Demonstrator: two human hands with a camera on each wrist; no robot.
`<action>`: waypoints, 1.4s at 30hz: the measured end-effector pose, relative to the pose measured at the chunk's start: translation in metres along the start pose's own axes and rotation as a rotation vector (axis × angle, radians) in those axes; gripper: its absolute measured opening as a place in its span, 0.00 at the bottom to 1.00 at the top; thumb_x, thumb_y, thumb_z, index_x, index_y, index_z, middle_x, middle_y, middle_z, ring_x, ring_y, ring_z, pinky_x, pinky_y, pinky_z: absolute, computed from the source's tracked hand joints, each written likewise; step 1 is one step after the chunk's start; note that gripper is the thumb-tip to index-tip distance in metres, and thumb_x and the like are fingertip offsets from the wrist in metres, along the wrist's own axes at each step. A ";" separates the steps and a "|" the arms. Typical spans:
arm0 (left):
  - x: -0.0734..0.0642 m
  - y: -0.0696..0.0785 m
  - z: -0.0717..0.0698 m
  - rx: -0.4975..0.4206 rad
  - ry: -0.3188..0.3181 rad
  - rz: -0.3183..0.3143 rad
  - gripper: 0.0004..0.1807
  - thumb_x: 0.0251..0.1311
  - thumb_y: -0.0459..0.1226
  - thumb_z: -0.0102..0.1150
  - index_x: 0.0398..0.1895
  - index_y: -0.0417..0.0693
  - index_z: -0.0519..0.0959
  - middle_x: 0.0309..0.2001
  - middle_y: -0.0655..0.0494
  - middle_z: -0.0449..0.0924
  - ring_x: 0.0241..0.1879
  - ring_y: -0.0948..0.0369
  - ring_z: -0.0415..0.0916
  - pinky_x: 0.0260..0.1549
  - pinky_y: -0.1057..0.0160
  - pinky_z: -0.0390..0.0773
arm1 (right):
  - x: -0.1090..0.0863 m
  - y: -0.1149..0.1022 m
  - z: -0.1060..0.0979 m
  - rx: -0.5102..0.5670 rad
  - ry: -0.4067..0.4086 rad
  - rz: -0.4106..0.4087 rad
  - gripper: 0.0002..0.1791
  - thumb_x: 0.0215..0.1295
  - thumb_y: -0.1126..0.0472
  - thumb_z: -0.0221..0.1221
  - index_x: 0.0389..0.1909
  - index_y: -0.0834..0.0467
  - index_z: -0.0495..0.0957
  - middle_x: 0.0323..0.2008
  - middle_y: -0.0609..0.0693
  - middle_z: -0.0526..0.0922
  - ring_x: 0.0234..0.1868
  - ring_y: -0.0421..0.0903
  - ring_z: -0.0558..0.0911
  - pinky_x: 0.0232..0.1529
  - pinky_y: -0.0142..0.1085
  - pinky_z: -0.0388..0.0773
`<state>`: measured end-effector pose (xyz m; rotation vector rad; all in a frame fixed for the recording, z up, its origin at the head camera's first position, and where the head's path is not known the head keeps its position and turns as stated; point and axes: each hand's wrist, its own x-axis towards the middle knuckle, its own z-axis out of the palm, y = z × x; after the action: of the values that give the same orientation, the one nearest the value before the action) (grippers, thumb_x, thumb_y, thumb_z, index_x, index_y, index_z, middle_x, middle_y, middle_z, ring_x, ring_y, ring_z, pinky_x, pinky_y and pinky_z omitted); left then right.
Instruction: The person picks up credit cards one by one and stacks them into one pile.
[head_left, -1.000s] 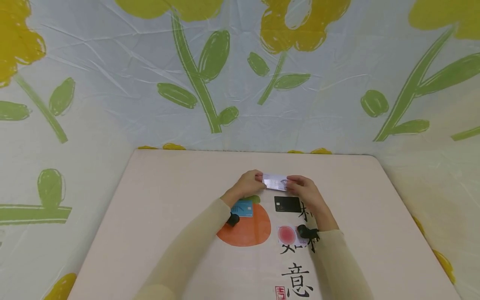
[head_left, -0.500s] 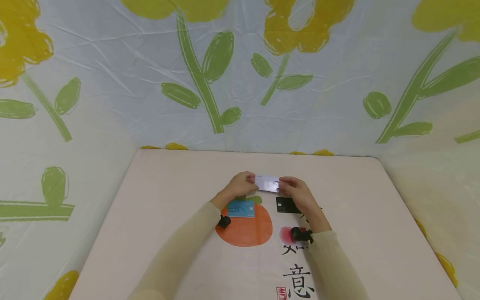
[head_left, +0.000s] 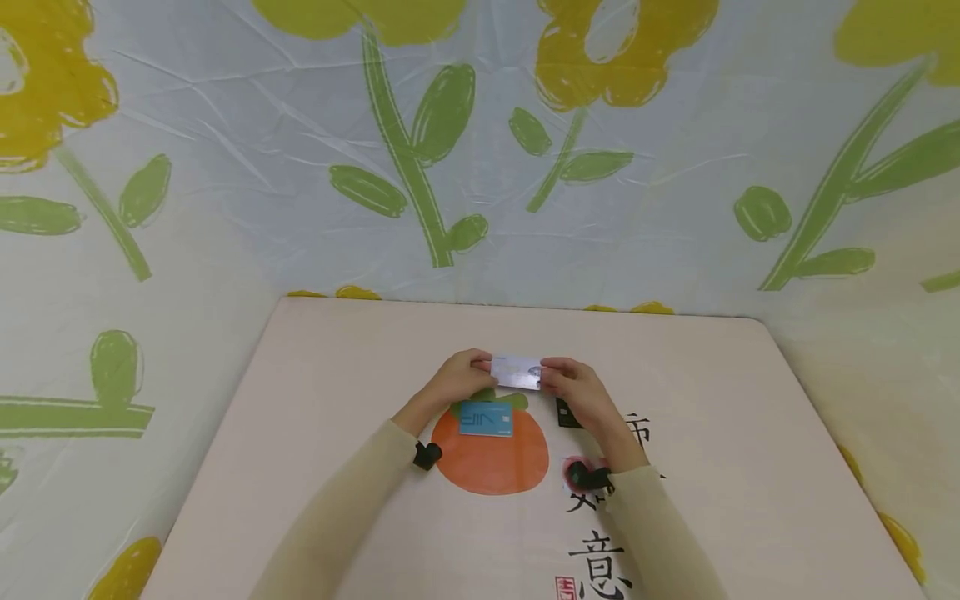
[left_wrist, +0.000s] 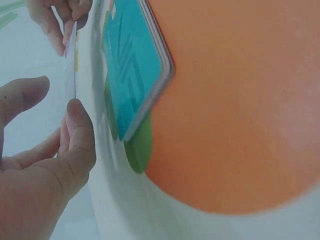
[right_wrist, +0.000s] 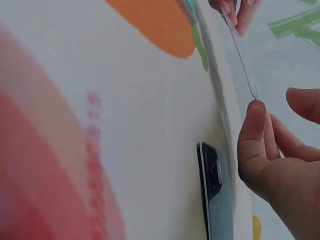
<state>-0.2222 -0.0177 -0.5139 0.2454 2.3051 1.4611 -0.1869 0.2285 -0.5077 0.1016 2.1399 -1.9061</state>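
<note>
A pale, shiny card (head_left: 516,372) is held level between both hands over the far middle of the table. My left hand (head_left: 459,377) pinches its left end with thumb and fingers, while my right hand (head_left: 576,387) pinches the right end. Seen edge-on in the left wrist view, the card is thin. Just below it lies a blue VIP card (head_left: 486,418), the top of a small stack (left_wrist: 161,47). Under my right hand a black card (head_left: 567,414) is partly hidden. Nearer to me, a white card with a red circle (right_wrist: 30,150) lies mostly behind the right wrist camera.
The pinkish table (head_left: 337,350) bears a printed orange fruit (head_left: 502,467) and black brush characters (head_left: 600,554). Behind it hangs a white cloth (head_left: 300,208) with yellow flowers and green leaves. Small black cameras (head_left: 427,456) sit on both wrists.
Both hands have carried the pale card leftward, to above the blue stack. The blue card is now uncovered, and the right hand hides more of the black card. The view has shifted slightly.
</note>
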 end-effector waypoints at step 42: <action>-0.079 -0.031 -0.022 -0.072 -0.036 0.051 0.28 0.61 0.39 0.66 0.63 0.37 0.73 0.50 0.51 0.81 0.48 0.56 0.80 0.49 0.57 0.80 | -0.043 0.009 0.050 0.012 -0.078 -0.005 0.20 0.73 0.63 0.58 0.62 0.67 0.73 0.50 0.62 0.80 0.49 0.57 0.81 0.53 0.42 0.79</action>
<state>-0.1576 -0.0775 -0.5149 0.3095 2.2284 1.5488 -0.1360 0.1865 -0.5108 0.0234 2.0807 -1.8934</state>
